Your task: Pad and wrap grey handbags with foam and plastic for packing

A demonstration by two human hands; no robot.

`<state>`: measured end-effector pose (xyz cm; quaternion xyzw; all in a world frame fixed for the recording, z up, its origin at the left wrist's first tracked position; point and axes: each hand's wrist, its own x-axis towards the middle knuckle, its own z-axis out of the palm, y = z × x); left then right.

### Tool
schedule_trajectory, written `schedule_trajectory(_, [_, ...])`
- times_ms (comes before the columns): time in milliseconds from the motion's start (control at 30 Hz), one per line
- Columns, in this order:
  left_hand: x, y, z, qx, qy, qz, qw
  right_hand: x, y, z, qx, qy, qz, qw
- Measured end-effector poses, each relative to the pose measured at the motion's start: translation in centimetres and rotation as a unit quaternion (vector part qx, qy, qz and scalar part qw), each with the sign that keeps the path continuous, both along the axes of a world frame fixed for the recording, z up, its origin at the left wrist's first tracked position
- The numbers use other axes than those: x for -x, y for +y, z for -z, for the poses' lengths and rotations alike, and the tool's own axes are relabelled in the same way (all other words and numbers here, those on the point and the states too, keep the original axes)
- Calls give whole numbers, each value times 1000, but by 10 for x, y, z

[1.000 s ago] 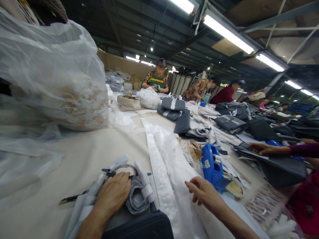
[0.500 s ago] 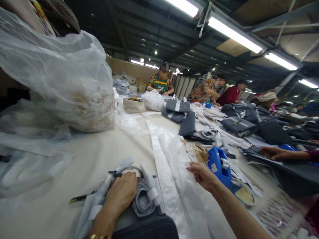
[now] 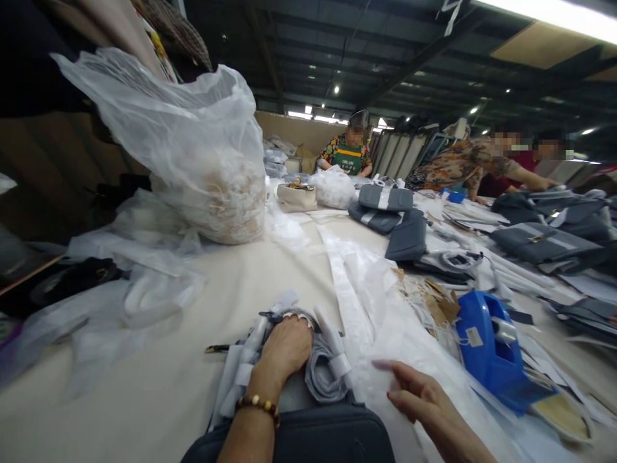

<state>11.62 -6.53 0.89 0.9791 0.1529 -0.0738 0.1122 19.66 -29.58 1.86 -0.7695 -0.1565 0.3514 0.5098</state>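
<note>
My left hand (image 3: pixel 288 344) reaches down among the wrapped parts of a dark blue-grey bag (image 3: pixel 328 434) in front of me. Its fingers are curled over a whitish edge, their tips hidden, and what they grip I cannot make out. Beside that hand lies a rolled grey strap (image 3: pixel 324 373) bound with white wrap. My right hand (image 3: pixel 429 399) is open, thumb and forefinger apart, nothing held between them. It hovers over sheets of thin white plastic film (image 3: pixel 373 321) to the right of the bag.
A big clear plastic sack (image 3: pixel 212 154) stands at the left. On the right are a blue tape dispenser (image 3: pixel 489 347) and brown paper scraps (image 3: pixel 438 302). Stacked dark bags (image 3: pixel 405 235) and a beige pouch (image 3: pixel 295 198) lie farther back. A person in a green apron (image 3: pixel 348 159) works across the table.
My right hand has let go of the plastic film and opened, moving lower. My left hand stays at the bag. The view has turned left, so everything appears shifted right.
</note>
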Motion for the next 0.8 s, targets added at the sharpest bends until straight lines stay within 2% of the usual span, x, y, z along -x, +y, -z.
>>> schedule_trajectory(200, [3, 0, -5, 24, -16, -18, 999, -7, 11, -1, 34, -18, -17, 999])
schedule_trajectory(400, [2, 0, -7, 41, -20, -6, 999, -12, 27, -4, 24, -16, 4, 1000])
schedule_trajectory(600, [5, 3, -9, 62, -37, -26, 997, -26, 41, -3, 36, -38, 15, 999])
schedule_trajectory(800, [18, 4, -19, 93, -75, -36, 992, -45, 52, 5, -11, -64, -18, 998])
